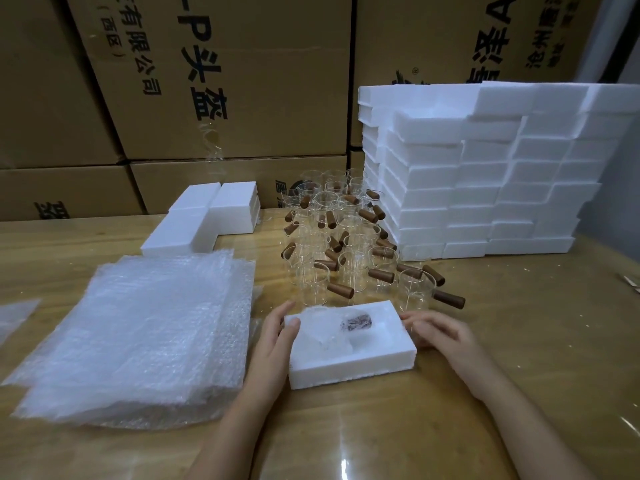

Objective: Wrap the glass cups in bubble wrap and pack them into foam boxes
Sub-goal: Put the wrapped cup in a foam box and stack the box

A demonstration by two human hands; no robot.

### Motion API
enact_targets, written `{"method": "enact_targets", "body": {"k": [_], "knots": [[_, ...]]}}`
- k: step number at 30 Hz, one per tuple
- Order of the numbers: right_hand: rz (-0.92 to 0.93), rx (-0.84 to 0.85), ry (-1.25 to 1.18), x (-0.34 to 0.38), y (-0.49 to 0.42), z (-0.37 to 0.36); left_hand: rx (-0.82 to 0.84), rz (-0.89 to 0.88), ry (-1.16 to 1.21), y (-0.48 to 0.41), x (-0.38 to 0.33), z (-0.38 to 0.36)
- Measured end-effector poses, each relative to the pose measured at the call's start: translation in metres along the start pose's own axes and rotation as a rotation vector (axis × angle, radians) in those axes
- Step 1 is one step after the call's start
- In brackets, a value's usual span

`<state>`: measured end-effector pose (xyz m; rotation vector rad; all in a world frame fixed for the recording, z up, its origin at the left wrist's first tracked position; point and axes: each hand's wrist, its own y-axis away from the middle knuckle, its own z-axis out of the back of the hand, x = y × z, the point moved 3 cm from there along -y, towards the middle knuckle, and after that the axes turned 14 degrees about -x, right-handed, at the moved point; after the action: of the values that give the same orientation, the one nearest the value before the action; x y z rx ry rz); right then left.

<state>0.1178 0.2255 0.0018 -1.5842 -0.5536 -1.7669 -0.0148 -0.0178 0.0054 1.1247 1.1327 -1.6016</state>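
An open white foam box (349,370) lies on the wooden table in front of me. A glass cup wrapped in bubble wrap (341,329) lies in its hollow, the brown handle showing through the wrap. My left hand (277,336) rests flat against the box's left side with straight fingers. Against the right end of the box lies my right hand (438,332), its fingertips at the upper right corner. Behind the box stand several bare glass cups (346,244) with brown wooden handles. A stack of bubble wrap sheets (145,334) lies to the left.
A tall pile of white foam boxes (485,174) stands at the back right. Several closed foam boxes (207,216) sit at the back left. Brown cartons (242,81) wall off the far side. A loose bubble wrap piece (17,315) lies at the left edge.
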Motion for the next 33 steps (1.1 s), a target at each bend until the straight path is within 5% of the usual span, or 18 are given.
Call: {"method": "enact_targets", "body": {"k": [3,8,13,17,20,26,33], "knots": [[-0.060,-0.251,-0.105,-0.002,-0.005,0.006,-0.090,0.032,-0.017,-0.001,-0.001,0.001],[-0.030,-0.361,-0.007,-0.005,-0.005,-0.001,-0.173,0.065,0.011,-0.001,-0.002,0.000],[0.262,-0.275,0.252,0.038,-0.021,-0.021,-0.199,0.083,0.048,-0.001,-0.002,-0.001],[0.552,-0.451,0.290,0.123,-0.077,-0.012,-0.189,0.104,0.059,-0.003,0.000,-0.002],[0.669,-0.524,0.568,0.172,-0.128,-0.004,-0.191,0.108,0.065,-0.004,0.003,-0.003],[0.705,-0.512,1.113,0.200,-0.187,0.004,-0.216,0.084,0.090,-0.006,0.005,-0.003],[0.619,-0.525,1.125,0.202,-0.211,0.006,-0.210,0.069,0.090,-0.008,0.006,-0.004]]}}
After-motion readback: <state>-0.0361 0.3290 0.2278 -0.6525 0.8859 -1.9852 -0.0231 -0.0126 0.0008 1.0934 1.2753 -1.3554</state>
